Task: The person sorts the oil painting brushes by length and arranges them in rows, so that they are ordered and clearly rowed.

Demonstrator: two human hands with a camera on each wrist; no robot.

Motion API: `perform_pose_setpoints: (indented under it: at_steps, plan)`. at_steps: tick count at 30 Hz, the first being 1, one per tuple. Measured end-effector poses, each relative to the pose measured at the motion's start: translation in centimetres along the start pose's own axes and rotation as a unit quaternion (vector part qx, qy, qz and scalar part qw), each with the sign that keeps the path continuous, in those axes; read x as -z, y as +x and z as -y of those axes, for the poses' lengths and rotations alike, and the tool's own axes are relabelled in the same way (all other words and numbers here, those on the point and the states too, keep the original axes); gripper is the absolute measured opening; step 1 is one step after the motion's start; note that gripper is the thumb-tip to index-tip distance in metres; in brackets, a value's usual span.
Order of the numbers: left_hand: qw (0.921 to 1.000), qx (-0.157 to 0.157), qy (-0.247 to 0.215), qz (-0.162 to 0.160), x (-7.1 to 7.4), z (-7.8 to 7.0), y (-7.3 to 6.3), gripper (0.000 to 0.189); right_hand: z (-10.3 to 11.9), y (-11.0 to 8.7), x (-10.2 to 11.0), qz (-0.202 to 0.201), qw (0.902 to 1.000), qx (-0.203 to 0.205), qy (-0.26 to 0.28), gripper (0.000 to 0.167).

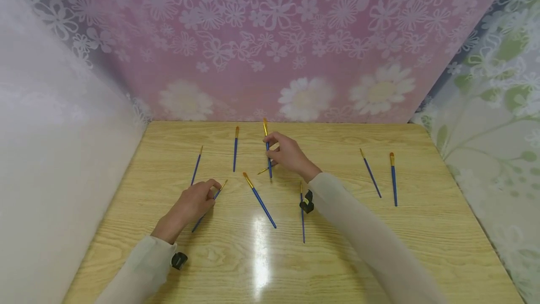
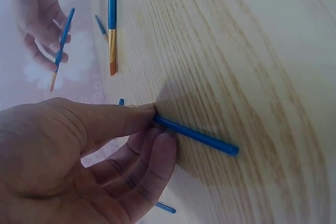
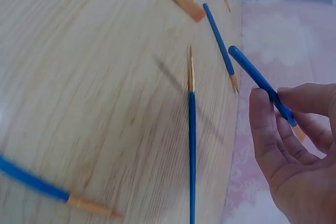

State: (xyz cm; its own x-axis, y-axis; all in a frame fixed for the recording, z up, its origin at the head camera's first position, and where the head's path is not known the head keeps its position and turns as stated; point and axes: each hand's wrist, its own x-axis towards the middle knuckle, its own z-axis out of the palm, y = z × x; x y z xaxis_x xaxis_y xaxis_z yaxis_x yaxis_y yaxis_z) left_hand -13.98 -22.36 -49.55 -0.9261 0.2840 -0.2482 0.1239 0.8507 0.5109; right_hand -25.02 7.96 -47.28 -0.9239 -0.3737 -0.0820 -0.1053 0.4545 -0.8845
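My left hand (image 1: 191,205) pinches a thin blue-handled paintbrush (image 2: 199,137) between thumb and fingertips, over the left part of the table; the bristle end points away to the right. Farther back, my right hand (image 1: 291,154) holds another paintbrush (image 3: 253,72) by its blue handle, raised over the table with the bristles toward the back wall. Beneath that hand lies a small paintbrush (image 1: 263,171), partly hidden by it. Between the two hands, a wider paintbrush (image 1: 261,203) rests slantwise on the wood. One slim paintbrush (image 1: 196,168) lies just behind my left hand, its lower end covered.
On the wooden table (image 1: 337,266) lie more brushes: a flat paintbrush (image 1: 236,151) at the back, a thin paintbrush (image 1: 303,224) by the right sleeve, and two at the right, a slim paintbrush (image 1: 371,175) and a round-tipped paintbrush (image 1: 394,182). Flowered pink cloth (image 1: 253,74) borders the back.
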Motion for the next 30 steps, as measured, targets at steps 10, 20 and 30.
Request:
perform_pose_setpoints:
  at_steps: [10, 20, 30]
  plan:
    - [1.0, 0.0, 0.001, -0.003, 0.3, 0.2, 0.1, 0.038, 1.1, 2.4, -1.6, -0.011, 0.9978, -0.029, 0.059, 0.043]
    - [0.9999, 0.001, -0.012, -0.006, 0.3, 0.1, -0.1, 0.038, 1.6, 4.4, -3.4, -0.018, 0.996, -0.038, 0.079, 0.048]
    - [0.9999, 0.002, -0.011, -0.011, 0.0, -0.1, -0.1, 0.038, 1.5, 6.0, -5.1, -0.039, 0.9962, -0.048, 0.061, 0.048]
